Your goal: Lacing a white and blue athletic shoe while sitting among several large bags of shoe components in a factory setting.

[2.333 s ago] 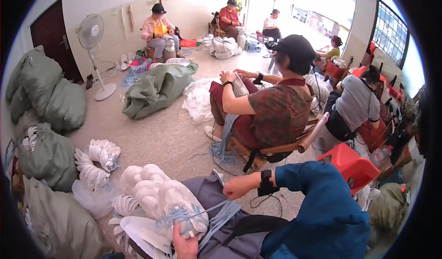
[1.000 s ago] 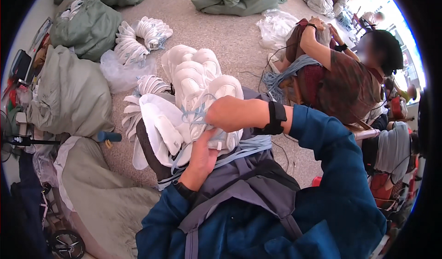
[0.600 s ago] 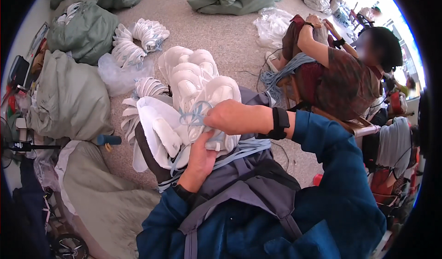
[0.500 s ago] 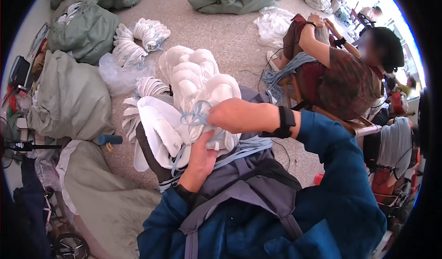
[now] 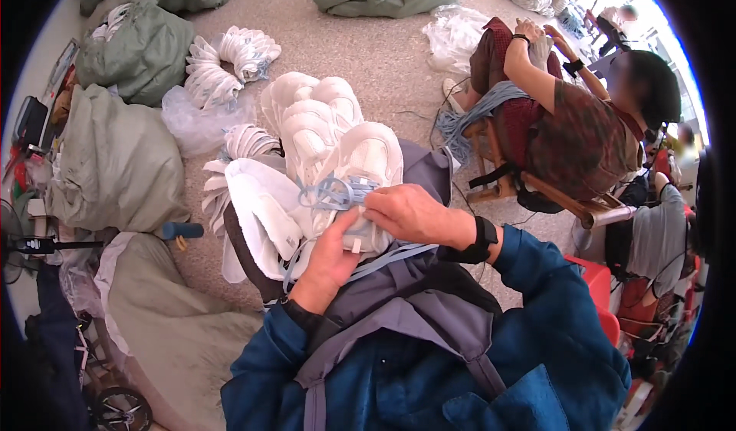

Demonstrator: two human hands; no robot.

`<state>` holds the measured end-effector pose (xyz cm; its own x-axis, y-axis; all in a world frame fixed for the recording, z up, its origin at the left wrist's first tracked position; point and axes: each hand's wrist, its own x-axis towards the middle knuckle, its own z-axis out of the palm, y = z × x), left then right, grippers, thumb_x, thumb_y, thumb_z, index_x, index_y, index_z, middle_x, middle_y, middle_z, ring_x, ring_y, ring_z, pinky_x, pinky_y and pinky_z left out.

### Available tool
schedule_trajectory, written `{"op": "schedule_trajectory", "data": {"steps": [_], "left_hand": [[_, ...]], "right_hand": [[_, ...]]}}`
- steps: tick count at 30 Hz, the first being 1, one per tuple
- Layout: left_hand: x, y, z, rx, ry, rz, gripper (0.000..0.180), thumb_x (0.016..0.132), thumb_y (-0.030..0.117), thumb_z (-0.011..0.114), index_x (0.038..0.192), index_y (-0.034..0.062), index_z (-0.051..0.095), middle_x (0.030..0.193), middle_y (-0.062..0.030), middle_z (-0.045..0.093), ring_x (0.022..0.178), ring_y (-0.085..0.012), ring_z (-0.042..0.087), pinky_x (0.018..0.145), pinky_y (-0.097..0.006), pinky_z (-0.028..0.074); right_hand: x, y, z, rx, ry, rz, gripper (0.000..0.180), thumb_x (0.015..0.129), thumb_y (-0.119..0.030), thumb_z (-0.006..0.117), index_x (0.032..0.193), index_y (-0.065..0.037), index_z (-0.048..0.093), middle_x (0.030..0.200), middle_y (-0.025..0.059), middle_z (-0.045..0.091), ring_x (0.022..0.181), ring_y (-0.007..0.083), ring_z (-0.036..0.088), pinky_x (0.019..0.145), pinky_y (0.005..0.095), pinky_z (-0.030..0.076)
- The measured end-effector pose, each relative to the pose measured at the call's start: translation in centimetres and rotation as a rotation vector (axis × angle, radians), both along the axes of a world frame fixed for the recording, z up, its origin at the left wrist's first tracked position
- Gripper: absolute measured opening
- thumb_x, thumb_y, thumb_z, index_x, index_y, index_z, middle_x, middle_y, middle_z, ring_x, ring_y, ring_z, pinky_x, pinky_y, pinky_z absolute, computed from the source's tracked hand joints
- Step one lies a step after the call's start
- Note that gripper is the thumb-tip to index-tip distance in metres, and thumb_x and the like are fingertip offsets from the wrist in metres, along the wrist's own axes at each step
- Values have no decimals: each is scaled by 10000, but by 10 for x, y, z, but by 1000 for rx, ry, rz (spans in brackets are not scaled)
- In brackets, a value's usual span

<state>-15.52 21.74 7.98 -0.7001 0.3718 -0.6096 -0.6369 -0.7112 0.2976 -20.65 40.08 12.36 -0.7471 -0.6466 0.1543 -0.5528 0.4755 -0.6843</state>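
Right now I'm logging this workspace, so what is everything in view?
shoe uppers: a stack, count unclear, white, on the lap
laces: a bundle, light blue, on the nearest upper
fanned uppers: two bunches, white, on the floor
sacks: several, grey-green, left and top
plastic bag: one, clear, by the fanned uppers
seated person: one, dark patterned shirt, on a wooden chair, right
red stool: one, lower right
apron: one, grey, on the lap
watch: one, black, right wrist
left hand: on the nearest upper
right hand: on the laces
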Motion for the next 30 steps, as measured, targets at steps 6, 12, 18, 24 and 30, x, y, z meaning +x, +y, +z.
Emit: {"op": "schedule_trajectory", "data": {"steps": [6,12,18,24,30], "left_hand": [[10,-4,1,20,101,74,411,942,99,605,1340,34,522,1289,-97,610,1190,-248,587,1039,-439,458],[10,-7,9,66,125,43,481,920,72,598,1381,11,473,1349,-118,572,1259,-271,541,1105,-472,397],[13,-4,7,23,114,61,500,918,86,604,1392,17,461,1345,-116,573,1253,-272,544,1105,-472,396],[12,-3,10,23,87,83,467,922,65,600,1375,42,489,1319,-97,593,1224,-250,565,1044,-459,445],[14,-9,4,48,148,34,541,923,126,607,1430,43,437,1379,-117,556,1293,-269,517,1111,-475,389]], "right_hand": [[2,104,-16,165,-344,-174,220,876,-162,575,778,34,556,737,258,565,657,417,570,591,460,429],[70,310,-95,1387,-346,-278,164,757,-220,671,793,-72,734,822,174,704,836,374,695,709,487,552],[22,141,-54,220,5,-353,139,889,-137,603,922,-3,626,803,220,628,786,404,638,685,484,497],[7,33,-21,-128,-329,-188,221,930,-198,649,865,10,606,731,181,611,666,348,594,619,412,471],[9,64,-30,-58,-544,-118,263,920,-258,699,855,-17,617,728,84,671,619,246,591,599,386,477]]}}
